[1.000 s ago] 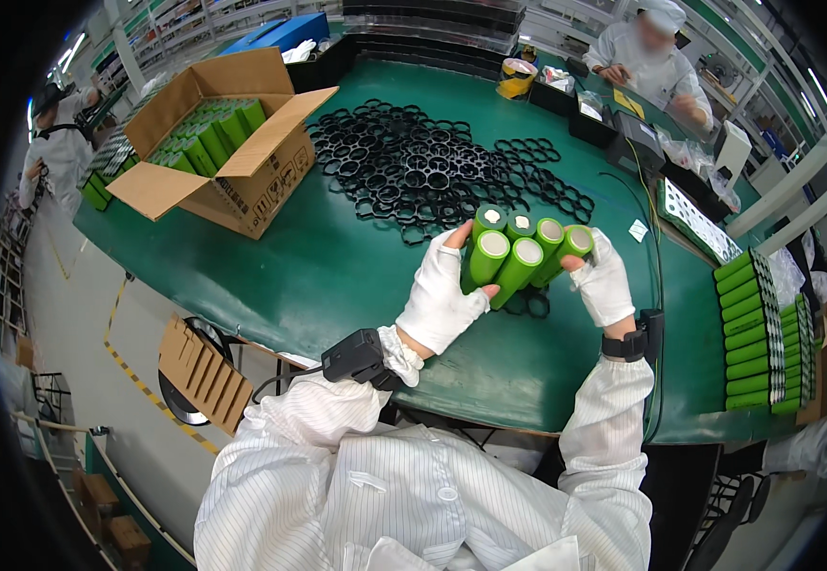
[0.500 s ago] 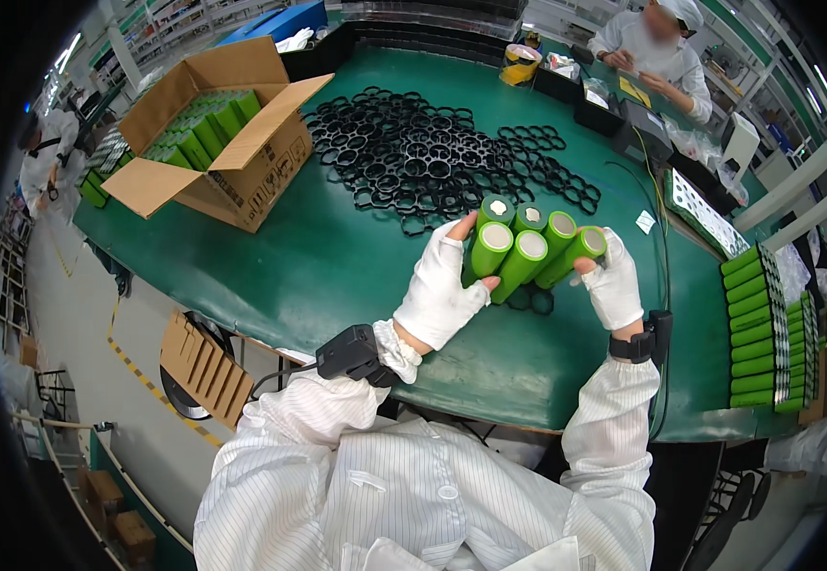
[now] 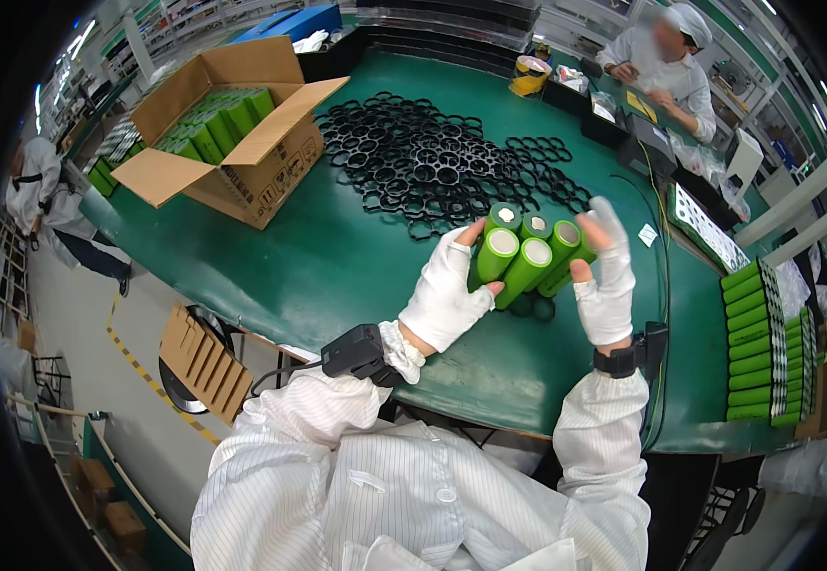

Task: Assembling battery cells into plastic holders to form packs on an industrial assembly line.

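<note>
Green cylindrical cells (image 3: 526, 255), five or so, sit bunched between two white-gloved hands, white ends up, likely so the tops can be checked. The left hand (image 3: 447, 300) clasps the bundle from its side; the right hand (image 3: 606, 285) steadies the other side, fingers half spread. Just beyond the hands lie black plastic holder rings (image 3: 432, 167). The green table (image 3: 337, 276) has bare room left of the left hand, up to an open cardboard box (image 3: 232, 143).

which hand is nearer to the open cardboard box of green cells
Left. The left hand grips the bundle of green cells on the side facing the cardboard box; the right hand is on the bundle's far side, farther from the box.
</note>
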The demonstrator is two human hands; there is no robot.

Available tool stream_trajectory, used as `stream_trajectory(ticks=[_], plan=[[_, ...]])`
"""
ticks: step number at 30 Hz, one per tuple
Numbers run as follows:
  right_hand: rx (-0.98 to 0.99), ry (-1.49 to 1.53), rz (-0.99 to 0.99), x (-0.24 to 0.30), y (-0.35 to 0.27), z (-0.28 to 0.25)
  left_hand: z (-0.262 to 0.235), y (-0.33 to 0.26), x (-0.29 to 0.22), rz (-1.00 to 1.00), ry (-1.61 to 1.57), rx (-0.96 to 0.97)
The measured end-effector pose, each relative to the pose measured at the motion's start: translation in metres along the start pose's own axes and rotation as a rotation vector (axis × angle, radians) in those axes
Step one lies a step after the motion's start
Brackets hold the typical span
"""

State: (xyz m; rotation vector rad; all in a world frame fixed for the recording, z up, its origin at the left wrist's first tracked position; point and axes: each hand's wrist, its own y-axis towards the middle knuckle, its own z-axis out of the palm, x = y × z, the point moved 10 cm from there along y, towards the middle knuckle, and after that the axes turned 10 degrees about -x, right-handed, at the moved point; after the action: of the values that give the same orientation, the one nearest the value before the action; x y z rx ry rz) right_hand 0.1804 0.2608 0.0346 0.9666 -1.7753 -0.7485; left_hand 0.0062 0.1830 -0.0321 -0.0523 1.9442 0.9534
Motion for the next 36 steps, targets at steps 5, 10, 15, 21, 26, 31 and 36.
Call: stream_trajectory(ticks=[5, 10, 15, 21, 26, 31, 36], plan=[[-0.048, -0.099, -0.032, 0.007, -0.004, 0.01, -0.006, 0.003, -0.007, 0.015, 0.002, -0.012], [-0.024, -0.165, -0.157, 0.016, -0.007, 0.006, -0.01, 0.003, -0.006, 0.068, -0.01, -0.067], [-0.173, -0.148, -0.062, 0.017, -0.012, -0.018, -0.075, 0.019, -0.015, 0.104, -0.082, -0.225], [-0.252, -0.183, -0.06, 0.008, -0.014, -0.031, -0.209, 0.108, -0.081, 0.411, 0.377, -0.396], [-0.217, -0.191, 0.011, -0.016, -0.017, -0.032, -0.273, 0.222, -0.056, 0.171, 0.82, -0.272], [-0.158, -0.191, 0.033, -0.025, -0.017, -0.011, -0.311, 0.28, 0.127, -0.223, 1.161, 0.048], [-0.131, -0.163, 0.21, -0.063, -0.031, -0.008, -0.312, 0.251, 0.185, -0.072, 1.081, -0.301]])
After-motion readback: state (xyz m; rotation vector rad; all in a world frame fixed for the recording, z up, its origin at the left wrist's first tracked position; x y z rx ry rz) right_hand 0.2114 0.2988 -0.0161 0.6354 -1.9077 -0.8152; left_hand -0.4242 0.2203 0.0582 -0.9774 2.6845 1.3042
